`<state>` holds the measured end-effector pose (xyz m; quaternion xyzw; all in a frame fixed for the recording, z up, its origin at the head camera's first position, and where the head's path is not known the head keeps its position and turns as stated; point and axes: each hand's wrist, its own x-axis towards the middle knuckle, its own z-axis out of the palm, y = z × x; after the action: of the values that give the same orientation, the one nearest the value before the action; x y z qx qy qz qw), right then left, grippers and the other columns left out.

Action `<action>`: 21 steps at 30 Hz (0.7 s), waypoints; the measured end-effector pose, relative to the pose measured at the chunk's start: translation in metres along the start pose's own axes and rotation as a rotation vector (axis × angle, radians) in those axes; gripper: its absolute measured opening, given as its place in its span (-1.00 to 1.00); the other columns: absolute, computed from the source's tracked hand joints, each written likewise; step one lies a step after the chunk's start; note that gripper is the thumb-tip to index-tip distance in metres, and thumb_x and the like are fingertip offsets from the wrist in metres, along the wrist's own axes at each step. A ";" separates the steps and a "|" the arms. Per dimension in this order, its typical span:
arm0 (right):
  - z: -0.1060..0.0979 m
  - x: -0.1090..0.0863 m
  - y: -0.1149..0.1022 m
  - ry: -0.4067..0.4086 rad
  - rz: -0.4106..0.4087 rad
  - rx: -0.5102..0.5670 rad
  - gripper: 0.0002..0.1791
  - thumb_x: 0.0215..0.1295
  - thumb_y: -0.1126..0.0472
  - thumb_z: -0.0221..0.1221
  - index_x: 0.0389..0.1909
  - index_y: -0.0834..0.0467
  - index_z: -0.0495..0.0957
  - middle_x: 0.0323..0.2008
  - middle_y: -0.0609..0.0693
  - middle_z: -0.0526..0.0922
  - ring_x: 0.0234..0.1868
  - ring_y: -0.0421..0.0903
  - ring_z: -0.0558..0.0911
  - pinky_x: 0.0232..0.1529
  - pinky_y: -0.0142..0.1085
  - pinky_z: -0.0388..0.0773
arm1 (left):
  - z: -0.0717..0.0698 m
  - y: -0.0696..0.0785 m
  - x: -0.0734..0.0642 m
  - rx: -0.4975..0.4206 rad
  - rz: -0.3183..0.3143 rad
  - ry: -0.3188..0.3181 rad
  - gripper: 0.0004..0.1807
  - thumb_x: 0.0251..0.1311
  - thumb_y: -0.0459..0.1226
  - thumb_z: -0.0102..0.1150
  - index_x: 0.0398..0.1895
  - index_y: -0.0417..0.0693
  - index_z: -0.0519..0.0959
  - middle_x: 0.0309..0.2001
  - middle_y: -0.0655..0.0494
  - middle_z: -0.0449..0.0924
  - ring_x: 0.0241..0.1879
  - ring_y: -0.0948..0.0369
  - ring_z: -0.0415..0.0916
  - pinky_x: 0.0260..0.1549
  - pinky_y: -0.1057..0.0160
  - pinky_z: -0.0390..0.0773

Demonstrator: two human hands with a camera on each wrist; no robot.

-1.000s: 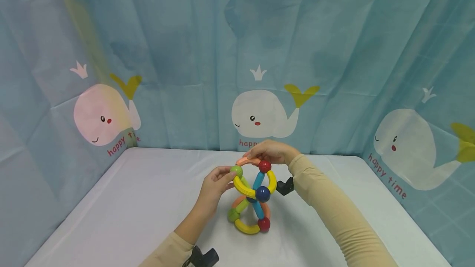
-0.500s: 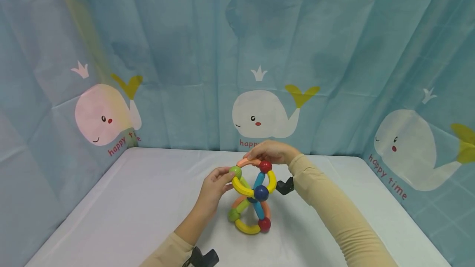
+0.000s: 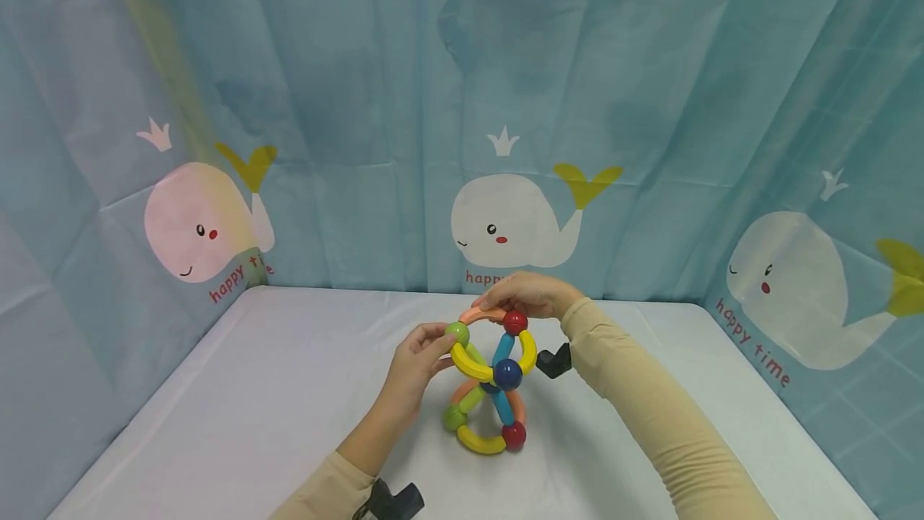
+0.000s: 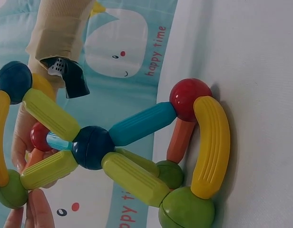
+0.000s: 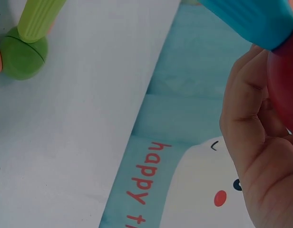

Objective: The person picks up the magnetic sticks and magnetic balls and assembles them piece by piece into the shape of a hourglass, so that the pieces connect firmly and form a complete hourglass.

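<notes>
A magnetic ball-and-stick toy stands upright on the table, shaped like an hourglass. Straight green and blue sticks meet at a dark blue ball in its middle. Its upper ring has yellow curved sticks, an orange curved stick, a green ball, a red ball and a blue ball at the front. My left hand pinches the upper green ball, thumb in front. Over the back of the ring, my right hand grips the orange stick beside the red ball; some fingers are hidden there.
The white-covered table stretches out on both sides of the toy. A teal curtain printed with whales encloses the back and sides. Black wrist mounts sit at the left wrist and the right wrist.
The upper ring's front blue ball and green ball have shifted very slightly left. Both hands keep their holds, and the lower ring stays in place.
</notes>
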<state>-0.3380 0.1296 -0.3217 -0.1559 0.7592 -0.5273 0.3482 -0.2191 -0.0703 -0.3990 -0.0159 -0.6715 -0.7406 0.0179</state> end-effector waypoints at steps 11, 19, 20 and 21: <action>0.000 0.001 0.000 -0.018 -0.014 -0.004 -0.67 0.30 0.20 0.17 -0.01 0.30 0.64 -0.43 -0.03 0.63 -0.43 -0.15 0.51 -0.37 -0.43 0.55 | 0.000 0.000 -0.002 0.009 0.004 0.014 -0.55 0.34 -0.08 0.21 0.11 -0.23 0.49 0.03 -0.03 0.61 -0.07 0.22 0.59 0.06 0.21 0.65; 0.000 0.001 0.001 0.004 -0.008 -0.015 -0.65 0.28 0.19 0.19 0.00 0.31 0.64 -0.41 -0.02 0.65 -0.41 -0.13 0.52 -0.35 -0.41 0.56 | 0.000 -0.001 -0.003 0.006 0.005 0.021 -0.53 0.33 -0.07 0.21 0.13 -0.23 0.49 0.05 -0.04 0.61 -0.06 0.22 0.60 0.06 0.22 0.65; 0.000 0.001 0.001 0.006 -0.009 -0.016 -0.65 0.28 0.19 0.18 0.01 0.31 0.64 -0.41 -0.02 0.64 -0.41 -0.13 0.52 -0.35 -0.41 0.56 | 0.000 -0.001 -0.003 0.006 0.006 0.021 -0.53 0.33 -0.07 0.21 0.13 -0.23 0.49 0.05 -0.04 0.62 -0.06 0.23 0.60 0.06 0.23 0.65; 0.001 0.001 0.001 0.006 -0.009 -0.016 -0.65 0.29 0.19 0.18 0.01 0.31 0.64 -0.41 -0.02 0.64 -0.41 -0.13 0.52 -0.35 -0.42 0.56 | 0.000 -0.001 -0.003 0.005 0.009 0.020 -0.53 0.33 -0.08 0.21 0.13 -0.24 0.49 0.05 -0.04 0.62 -0.06 0.23 0.60 0.05 0.23 0.65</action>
<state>-0.3382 0.1289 -0.3228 -0.1605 0.7637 -0.5235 0.3420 -0.2163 -0.0697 -0.4003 -0.0112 -0.6732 -0.7389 0.0281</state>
